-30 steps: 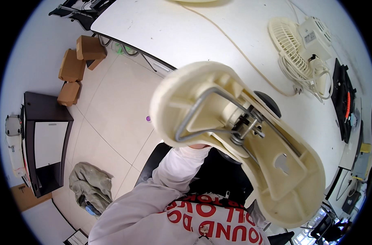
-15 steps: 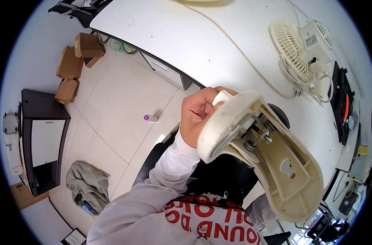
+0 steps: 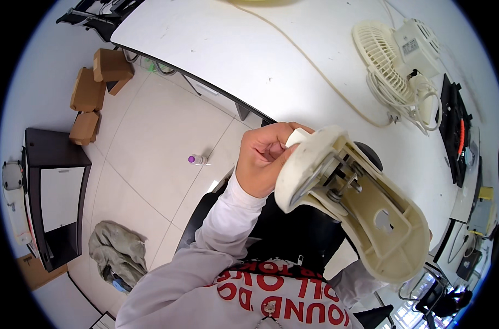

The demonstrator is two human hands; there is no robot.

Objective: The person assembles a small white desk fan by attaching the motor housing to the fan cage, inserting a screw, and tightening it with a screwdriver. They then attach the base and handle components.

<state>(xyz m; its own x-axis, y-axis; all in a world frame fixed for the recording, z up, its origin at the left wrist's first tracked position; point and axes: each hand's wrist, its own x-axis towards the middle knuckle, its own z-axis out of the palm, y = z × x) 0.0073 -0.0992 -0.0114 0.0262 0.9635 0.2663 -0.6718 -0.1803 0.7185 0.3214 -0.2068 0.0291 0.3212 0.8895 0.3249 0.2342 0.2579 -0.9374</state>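
A cream plastic fan clip is held up in front of me, tilted, with its hollow underside showing. Inside it I see a metal bolt and bent metal rods. My left hand is closed at its upper end, thumb and fingers pinching a small white tab there. Whether that tab is part of the clip I cannot tell. My right hand is hidden behind the clip; only its sleeve shows below.
On the white table lie a cream fan with a coiled cord and a long beige cable. A black tray is at the right. A purple-capped bottle, cardboard boxes and a crumpled grey cloth are on the floor.
The clip has risen slightly and turned a little in my grip. My left hand keeps its pinch near the white tab. The whole view has shifted slightly.
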